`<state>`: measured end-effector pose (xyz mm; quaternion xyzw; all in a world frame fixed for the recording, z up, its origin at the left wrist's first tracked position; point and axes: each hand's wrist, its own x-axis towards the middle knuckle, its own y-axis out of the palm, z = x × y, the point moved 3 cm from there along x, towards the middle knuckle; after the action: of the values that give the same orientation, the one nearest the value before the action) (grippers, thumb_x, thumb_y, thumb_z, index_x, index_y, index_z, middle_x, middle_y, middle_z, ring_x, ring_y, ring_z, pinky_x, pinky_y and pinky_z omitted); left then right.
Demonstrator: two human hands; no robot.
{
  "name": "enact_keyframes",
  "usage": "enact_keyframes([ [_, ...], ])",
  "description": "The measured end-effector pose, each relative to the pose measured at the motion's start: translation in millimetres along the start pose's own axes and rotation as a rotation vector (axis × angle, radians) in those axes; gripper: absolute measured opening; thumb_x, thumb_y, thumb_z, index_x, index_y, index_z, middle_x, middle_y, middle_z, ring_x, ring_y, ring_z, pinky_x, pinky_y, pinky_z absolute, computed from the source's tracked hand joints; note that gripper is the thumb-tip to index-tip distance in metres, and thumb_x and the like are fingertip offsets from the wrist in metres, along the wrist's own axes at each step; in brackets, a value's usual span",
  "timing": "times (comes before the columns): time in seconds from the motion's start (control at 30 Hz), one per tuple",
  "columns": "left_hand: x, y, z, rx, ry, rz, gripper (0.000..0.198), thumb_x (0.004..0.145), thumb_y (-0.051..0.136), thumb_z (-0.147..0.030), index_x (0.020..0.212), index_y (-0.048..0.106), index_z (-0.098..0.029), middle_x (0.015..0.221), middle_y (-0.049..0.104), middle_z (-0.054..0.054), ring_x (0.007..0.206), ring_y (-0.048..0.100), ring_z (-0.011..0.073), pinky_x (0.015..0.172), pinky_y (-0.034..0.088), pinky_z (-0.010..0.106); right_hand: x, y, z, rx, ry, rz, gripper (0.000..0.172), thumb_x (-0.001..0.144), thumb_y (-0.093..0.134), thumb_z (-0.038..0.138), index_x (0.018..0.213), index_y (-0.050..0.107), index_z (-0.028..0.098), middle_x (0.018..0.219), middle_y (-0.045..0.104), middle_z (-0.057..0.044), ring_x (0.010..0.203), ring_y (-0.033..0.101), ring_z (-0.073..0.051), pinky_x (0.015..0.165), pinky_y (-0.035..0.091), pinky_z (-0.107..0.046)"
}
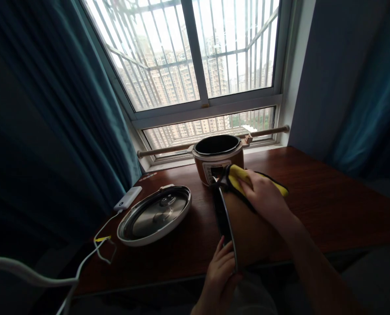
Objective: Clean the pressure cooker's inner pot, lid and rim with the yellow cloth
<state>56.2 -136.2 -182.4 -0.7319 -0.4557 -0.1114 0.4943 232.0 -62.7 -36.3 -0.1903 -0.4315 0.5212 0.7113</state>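
A bowl-shaped metal pot with a golden-brown outer wall, a dark inside and a thin silvery rim is held tipped on its side at the near edge of a reddish-brown wooden counter, its mouth facing left. The person's left hand grasps the lower part of the rim, fingers curled over onto the dark inside. The right hand grips a yellow cloth with black edging and holds it at the upper, far end of the pot, where part of the cloth laps over the rim; the rest trails out to the right beyond the fingers.

Just past the pot, near the window, stands a round brown electric cooker with a pale top ring and a front control panel, open at the top and dark within. To the left of the pot, apart from it, a round lid with a white outer rim and a shiny metal underside lies with that underside up. Beyond the lid, at the counter's left edge, lies a white rectangular device, with a white cable running from it toward the viewer; a yellow strip sits on the cable. Dark blue curtains frame the barred window.
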Motion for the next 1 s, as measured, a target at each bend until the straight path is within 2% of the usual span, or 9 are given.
enact_keyframes([
  [0.1,2,4.5,-2,0.034,0.036,0.033,0.035,0.086,0.046,-0.028,0.119,0.051,-0.017,0.111,0.064,0.011,0.123,0.043,0.0268,0.107,0.025,0.052,3,-10,-14,-0.089,0.125,0.004,0.027,0.088,0.041,0.034,0.099,0.060,0.018,0.084,0.066,-0.010,0.074,0.062,-0.024,0.059,0.040,-0.029],
  [0.2,8,7.6,-9,0.093,0.100,0.088,0.037,0.086,0.045,-0.030,0.120,0.050,-0.016,0.110,0.064,0.013,0.123,0.043,0.0272,0.105,0.027,0.053,-11,-17,-2,0.036,-0.019,-0.028,0.025,0.089,0.042,0.035,0.093,0.059,0.018,0.084,0.066,-0.008,0.077,0.061,-0.022,0.062,0.041,-0.028],
  [0.3,21,8.2,-25,0.153,0.139,0.104,0.036,0.086,0.045,-0.030,0.119,0.050,-0.015,0.107,0.066,0.012,0.121,0.046,0.0261,0.103,0.032,0.051,-27,-19,20,0.201,-0.203,-0.012,0.024,0.088,0.044,0.035,0.098,0.059,0.019,0.094,0.065,-0.007,0.087,0.060,-0.021,0.071,0.045,-0.029],
  [0.37,31,11.7,-38,0.179,0.138,0.091,0.035,0.086,0.047,-0.030,0.117,0.052,-0.016,0.105,0.067,0.010,0.116,0.051,0.0250,0.101,0.037,0.048,-30,-19,28,0.190,-0.242,0.000,0.025,0.084,0.052,0.033,0.104,0.058,0.019,0.100,0.064,-0.007,0.092,0.059,-0.022,0.076,0.045,-0.031],
  [0.53,55,44.5,-60,0.204,-0.037,-0.089,0.029,0.085,0.046,-0.032,0.104,0.059,-0.016,0.096,0.068,0.011,0.094,0.063,0.0251,0.085,0.051,0.042,-20,-14,34,0.074,-0.342,0.126,0.036,0.070,0.054,0.005,0.103,0.060,0.018,0.099,0.064,-0.006,0.093,0.059,-0.022,0.084,0.044,-0.031],
  [0.63,67,71.6,-63,0.289,-0.217,-0.140,0.030,0.085,0.044,-0.034,0.099,0.062,-0.015,0.092,0.068,0.013,0.083,0.064,0.0294,0.072,0.055,0.045,-14,-8,38,0.084,-0.478,0.182,0.040,0.067,0.048,0.000,0.101,0.061,0.018,0.097,0.064,-0.006,0.092,0.059,-0.020,0.081,0.044,-0.028],
  [0.7,74,80.7,-65,0.342,-0.287,-0.138,0.031,0.086,0.042,-0.034,0.098,0.062,-0.014,0.088,0.068,0.014,0.077,0.065,0.0303,0.065,0.056,0.045,-8,-6,39,0.096,-0.583,0.217,0.040,0.067,0.046,-0.001,0.100,0.061,0.017,0.097,0.064,-0.006,0.091,0.059,-0.018,0.079,0.044,-0.026],
  [0.8,77,71.4,-70,0.304,-0.253,-0.156,0.030,0.085,0.044,-0.034,0.100,0.061,-0.013,0.090,0.069,0.013,0.076,0.066,0.0283,0.062,0.057,0.041,7,-5,34,0.089,-0.721,0.281,0.040,0.067,0.046,-0.001,0.100,0.061,0.018,0.096,0.064,-0.004,0.088,0.059,-0.016,0.077,0.044,-0.025],
  [1.0,43,7.7,-75,0.193,-0.006,-0.319,0.026,0.082,0.052,-0.015,0.107,0.058,-0.018,0.094,0.070,0.007,0.083,0.066,0.0183,0.071,0.057,0.027,41,-16,7,0.045,-0.805,0.284,0.030,0.065,0.049,0.002,0.088,0.061,0.018,0.085,0.063,-0.001,0.076,0.058,-0.013,0.068,0.041,-0.022],
])
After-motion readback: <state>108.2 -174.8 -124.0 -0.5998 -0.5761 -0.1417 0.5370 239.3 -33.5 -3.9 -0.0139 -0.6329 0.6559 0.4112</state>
